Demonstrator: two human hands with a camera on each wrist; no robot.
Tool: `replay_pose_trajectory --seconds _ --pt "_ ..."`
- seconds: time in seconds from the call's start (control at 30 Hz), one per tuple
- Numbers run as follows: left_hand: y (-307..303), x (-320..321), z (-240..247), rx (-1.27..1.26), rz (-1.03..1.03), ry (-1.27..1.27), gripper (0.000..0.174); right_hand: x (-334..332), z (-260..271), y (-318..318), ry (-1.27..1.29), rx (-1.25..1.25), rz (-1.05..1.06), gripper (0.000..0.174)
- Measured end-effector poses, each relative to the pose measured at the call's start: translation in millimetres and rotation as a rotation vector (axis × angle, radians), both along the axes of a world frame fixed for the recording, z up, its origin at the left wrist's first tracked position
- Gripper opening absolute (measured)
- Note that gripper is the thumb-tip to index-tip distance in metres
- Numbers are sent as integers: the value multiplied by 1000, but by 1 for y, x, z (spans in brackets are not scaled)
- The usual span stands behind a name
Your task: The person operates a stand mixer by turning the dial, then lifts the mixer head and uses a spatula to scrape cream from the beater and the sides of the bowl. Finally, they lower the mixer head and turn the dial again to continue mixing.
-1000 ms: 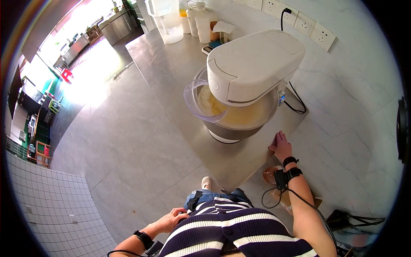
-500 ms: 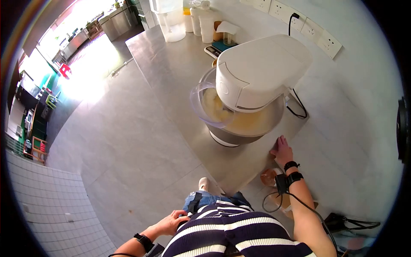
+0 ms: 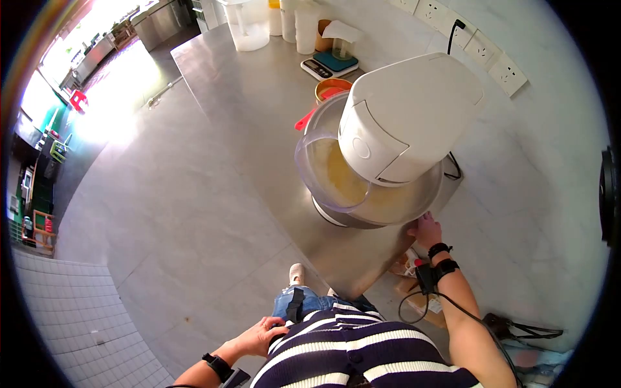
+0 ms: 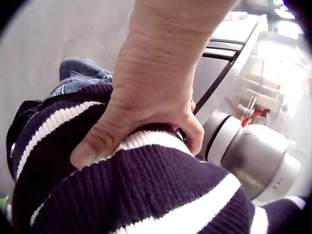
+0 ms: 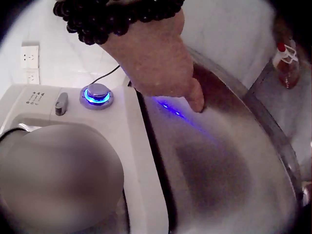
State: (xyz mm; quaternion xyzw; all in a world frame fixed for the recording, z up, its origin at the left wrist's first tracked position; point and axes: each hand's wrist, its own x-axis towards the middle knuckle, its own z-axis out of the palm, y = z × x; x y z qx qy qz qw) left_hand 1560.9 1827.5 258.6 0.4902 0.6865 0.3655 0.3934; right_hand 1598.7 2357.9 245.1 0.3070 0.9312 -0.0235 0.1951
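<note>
A white stand mixer (image 3: 414, 116) stands on the steel table. Under its head, a metal bowl (image 3: 414, 207) with a clear splash guard (image 3: 303, 169) holds pale yellow mixture (image 3: 343, 171). In the right wrist view a speed knob (image 5: 98, 92) glows with a blue ring, beside a grey lever (image 5: 61, 104). My right hand (image 3: 427, 231) rests on the tabletop close to the mixer base, its thumb down on the steel. My left hand (image 3: 260, 336) rests at my hip on a striped knit top (image 4: 161, 180), thumb spread from the fingers; some fingers are hidden.
Behind the bowl are a gold-rimmed bowl (image 3: 333, 85), a red-handled utensil (image 3: 304, 120) and a kitchen scale (image 3: 330, 64). Clear plastic jugs (image 3: 251, 26) stand at the far end. Sockets (image 3: 480, 48) line the wall, and a cardboard box (image 3: 435, 313) sits below the table's right edge.
The head view has shifted, bringing the gold-rimmed bowl and red handle into sight. The mixture in the bowl looks different, more spread out. Both hands stay in place.
</note>
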Motion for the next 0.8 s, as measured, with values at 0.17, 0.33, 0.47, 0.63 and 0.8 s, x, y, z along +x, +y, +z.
replay_pose_trajectory --seconds 0.17,0.33,0.47,0.63,0.8 --pt "10 -18 12 -18 -61 24 46 -2 0 1 -13 -50 -26 78" --pt "14 -26 9 -18 -98 32 49 0 -1 3 -11 -65 -29 78" --pt "16 -28 7 -10 -104 34 50 0 0 3 11 -68 -23 76" --pt "17 -28 8 -19 -110 26 48 0 1 1 31 -62 -20 77" --pt "14 -23 3 17 -40 -1 68 1 -3 0 27 -13 -2 77"
